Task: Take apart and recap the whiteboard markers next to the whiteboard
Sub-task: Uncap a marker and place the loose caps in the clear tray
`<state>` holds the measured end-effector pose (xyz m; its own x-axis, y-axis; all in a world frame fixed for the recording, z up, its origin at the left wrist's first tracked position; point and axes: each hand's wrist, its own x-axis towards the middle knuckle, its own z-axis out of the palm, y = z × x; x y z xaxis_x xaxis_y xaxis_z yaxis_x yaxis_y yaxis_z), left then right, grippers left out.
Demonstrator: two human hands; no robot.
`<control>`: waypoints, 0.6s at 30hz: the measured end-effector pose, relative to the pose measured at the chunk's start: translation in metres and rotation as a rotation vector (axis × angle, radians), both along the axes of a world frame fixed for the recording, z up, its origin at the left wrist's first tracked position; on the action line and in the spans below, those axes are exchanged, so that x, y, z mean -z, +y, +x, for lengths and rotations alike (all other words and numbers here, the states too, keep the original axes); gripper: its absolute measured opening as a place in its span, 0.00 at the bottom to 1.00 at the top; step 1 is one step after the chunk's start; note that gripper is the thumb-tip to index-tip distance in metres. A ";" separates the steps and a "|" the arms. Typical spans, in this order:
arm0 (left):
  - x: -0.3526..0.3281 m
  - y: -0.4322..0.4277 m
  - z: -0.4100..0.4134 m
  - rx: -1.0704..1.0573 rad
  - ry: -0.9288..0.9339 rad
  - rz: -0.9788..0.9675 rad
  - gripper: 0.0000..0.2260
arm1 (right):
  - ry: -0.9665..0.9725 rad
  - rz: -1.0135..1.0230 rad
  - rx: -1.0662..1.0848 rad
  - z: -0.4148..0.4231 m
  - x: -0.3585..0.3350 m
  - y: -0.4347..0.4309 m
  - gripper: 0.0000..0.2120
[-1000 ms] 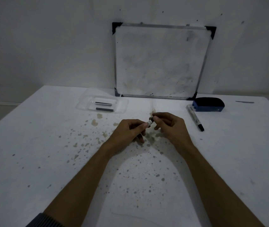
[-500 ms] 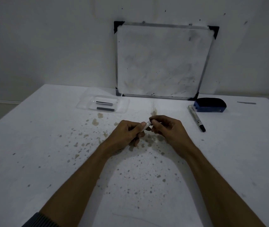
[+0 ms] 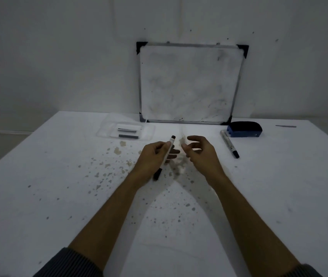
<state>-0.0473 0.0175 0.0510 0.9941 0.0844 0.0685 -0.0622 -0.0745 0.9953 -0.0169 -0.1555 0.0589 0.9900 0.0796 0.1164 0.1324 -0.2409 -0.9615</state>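
Through left hand (image 3: 155, 154) — marker (image 3: 165, 156), seemingly capped.

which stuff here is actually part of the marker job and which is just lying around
Part of the job:
- marker held in the left hand
- second marker lying by the eraser
- right hand, open and empty
- whiteboard, the landmark

Just lying about:
- blue eraser
- clear tray with two dark sticks
- table stains

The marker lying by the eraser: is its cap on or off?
On: the marker lies whole, with a dark cap closing its near end.
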 end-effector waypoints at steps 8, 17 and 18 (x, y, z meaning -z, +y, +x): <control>-0.025 -0.041 -0.002 0.037 0.062 -0.082 0.19 | -0.033 -0.173 0.037 -0.056 -0.006 -0.030 0.18; -0.023 -0.099 0.027 0.201 0.101 0.217 0.23 | -0.064 -0.405 0.259 -0.056 -0.004 -0.087 0.15; -0.017 -0.098 0.032 0.168 0.071 0.379 0.24 | -0.077 -0.429 0.300 -0.050 -0.005 -0.092 0.14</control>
<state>-0.0148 -0.0808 0.0683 0.9952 -0.0974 -0.0057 -0.0369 -0.4306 0.9018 -0.0666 -0.2473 0.0642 0.9663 -0.1497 0.2093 0.0637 -0.6490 -0.7581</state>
